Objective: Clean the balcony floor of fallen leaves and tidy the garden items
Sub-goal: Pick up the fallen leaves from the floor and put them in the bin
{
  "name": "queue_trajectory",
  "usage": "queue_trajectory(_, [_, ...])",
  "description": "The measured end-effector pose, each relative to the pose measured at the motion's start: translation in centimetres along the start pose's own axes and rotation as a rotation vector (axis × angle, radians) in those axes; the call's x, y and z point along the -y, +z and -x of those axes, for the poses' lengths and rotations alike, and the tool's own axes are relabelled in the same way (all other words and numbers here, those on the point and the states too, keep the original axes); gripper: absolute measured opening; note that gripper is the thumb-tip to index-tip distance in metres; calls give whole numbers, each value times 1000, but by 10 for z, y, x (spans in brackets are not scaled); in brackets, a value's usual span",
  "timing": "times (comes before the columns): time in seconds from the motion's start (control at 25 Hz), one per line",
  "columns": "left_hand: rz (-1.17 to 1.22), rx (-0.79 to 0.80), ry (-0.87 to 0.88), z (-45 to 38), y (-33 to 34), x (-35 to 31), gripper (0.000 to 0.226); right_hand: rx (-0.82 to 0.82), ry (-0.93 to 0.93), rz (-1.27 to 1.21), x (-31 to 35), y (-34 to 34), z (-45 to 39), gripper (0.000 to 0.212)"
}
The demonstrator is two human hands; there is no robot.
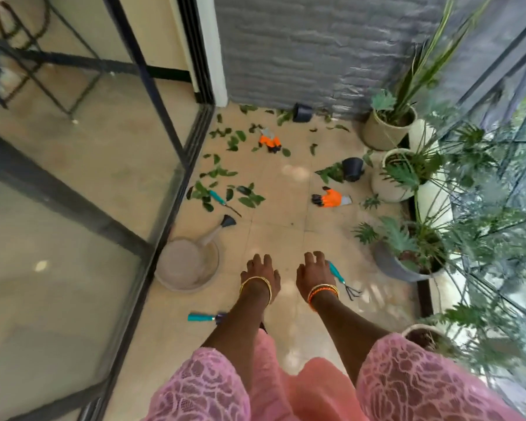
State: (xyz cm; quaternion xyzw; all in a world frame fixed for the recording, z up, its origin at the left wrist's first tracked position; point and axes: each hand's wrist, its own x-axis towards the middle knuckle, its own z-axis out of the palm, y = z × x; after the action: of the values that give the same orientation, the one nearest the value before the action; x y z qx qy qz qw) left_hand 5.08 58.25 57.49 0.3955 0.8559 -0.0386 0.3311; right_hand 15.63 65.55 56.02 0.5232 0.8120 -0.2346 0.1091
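Observation:
Green fallen leaves [222, 189] lie scattered over the beige balcony floor [280, 238]. Two orange gardening gloves lie apart, one far [269, 141] and one to the right [331, 198]. Teal-handled tools are spread about: a weeder [220, 199] among the leaves, a hand rake [340, 276] by my right hand, a trowel [202, 316] near my left arm. Two black pots [302, 112] [353, 168] lie tipped over. My left hand [260, 273] and right hand [312, 273] hover side by side above the floor, fingers relaxed, holding nothing.
A beige watering can [189, 262] sits against the glass sliding door [170, 165] on the left. Potted plants [389, 126] [407, 259] line the right side along the glass railing. A grey wall [301, 50] closes the far end.

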Motion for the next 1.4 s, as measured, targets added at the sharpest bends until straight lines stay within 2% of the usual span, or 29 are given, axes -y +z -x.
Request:
queue_trajectory(0.2, [0,2,15,-87,-64,1,49,-22,24,-49,51,-28,-93,40])
queue_trajectory(0.48, [48,13,-78,-207,-133,21,49,102,-35,-9,99,-44,-228,42])
queue_trajectory(0.72, [152,99,-303,-314,-166,24,55,223,-69,-69,124,-45,-358,37])
queue_trajectory(0.92, [228,143,-328,-406,-176,27,53,335,-52,28,120,-23,-462,42])
queue_trajectory(1.12, [265,172,-319,-522,-133,62,50,434,-101,174,116,53,-574,50])
queue_trajectory(1.4, [233,365,-422,-678,18,163,46,525,-317,315,100,250,-713,58])
